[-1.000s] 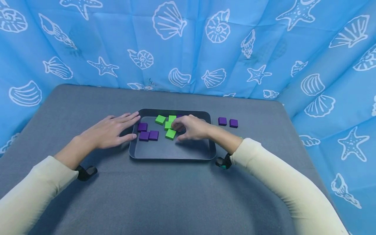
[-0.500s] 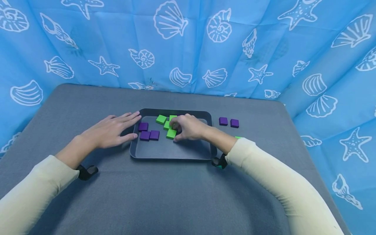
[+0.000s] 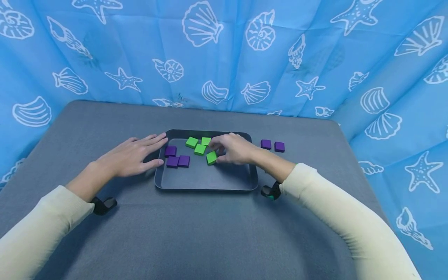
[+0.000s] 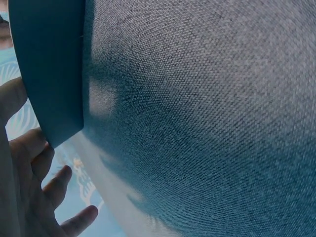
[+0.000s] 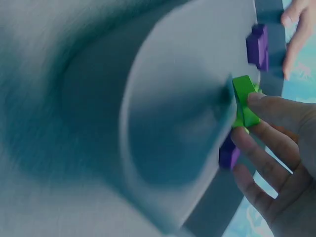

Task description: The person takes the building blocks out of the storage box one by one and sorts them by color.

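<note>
A dark grey tray [image 3: 206,189] sits on the table. At its left side my left hand [image 3: 131,157] lies with straight fingers, fingertips touching the rim; the left wrist view shows fingers [image 4: 32,143] against the outer wall [image 4: 52,64]. Over the tray's right half, my right hand [image 3: 234,149] pinches a green square block [image 3: 211,158] between thumb and fingers, the block tilted in the right wrist view [image 5: 244,96]. Left of it lie loose green blocks [image 3: 200,149]. Several purple blocks [image 3: 183,161] lie near the tray's left end, and another purple block [image 5: 228,153] is behind my right fingers.
Two purple blocks [image 3: 266,144] lie on the grey tabletop [image 3: 196,233] right of the tray. A blue curtain [image 3: 224,58] with white shells hangs along the back and right table edges.
My right hand first moves slightly left, then back right, drawing the nearest green block away from the other green ones and turning it. My left hand stays at the rim.
</note>
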`<state>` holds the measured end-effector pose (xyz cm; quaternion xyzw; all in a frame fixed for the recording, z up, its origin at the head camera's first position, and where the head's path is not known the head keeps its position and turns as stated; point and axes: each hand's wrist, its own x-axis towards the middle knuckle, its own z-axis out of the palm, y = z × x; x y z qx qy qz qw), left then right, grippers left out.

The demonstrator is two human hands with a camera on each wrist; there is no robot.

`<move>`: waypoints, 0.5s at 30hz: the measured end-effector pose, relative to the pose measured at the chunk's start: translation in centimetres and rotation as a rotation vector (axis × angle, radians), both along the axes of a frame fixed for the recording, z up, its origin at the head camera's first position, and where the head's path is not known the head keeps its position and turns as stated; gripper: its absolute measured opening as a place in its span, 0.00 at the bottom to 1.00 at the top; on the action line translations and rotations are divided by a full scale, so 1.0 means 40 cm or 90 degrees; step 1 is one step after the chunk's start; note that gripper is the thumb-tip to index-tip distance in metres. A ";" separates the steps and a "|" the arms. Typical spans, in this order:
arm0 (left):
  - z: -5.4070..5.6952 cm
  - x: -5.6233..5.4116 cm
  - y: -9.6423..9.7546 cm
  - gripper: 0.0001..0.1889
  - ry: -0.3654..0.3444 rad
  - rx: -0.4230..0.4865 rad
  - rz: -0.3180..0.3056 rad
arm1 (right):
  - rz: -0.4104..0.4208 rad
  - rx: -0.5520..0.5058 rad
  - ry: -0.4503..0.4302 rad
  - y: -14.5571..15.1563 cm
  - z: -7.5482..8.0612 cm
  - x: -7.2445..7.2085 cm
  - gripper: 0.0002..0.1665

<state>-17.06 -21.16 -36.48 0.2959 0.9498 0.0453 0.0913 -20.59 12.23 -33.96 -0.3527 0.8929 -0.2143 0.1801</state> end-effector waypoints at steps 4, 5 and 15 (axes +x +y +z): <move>0.002 0.001 0.001 0.39 0.002 0.001 0.000 | -0.014 -0.003 -0.006 0.051 0.019 -0.010 0.27; 0.002 0.001 0.001 0.39 0.003 0.001 0.000 | -0.020 -0.004 -0.004 0.065 0.023 -0.012 0.27; -0.003 0.002 0.002 0.40 0.007 -0.005 0.000 | -0.075 -0.030 0.026 0.208 0.078 -0.006 0.26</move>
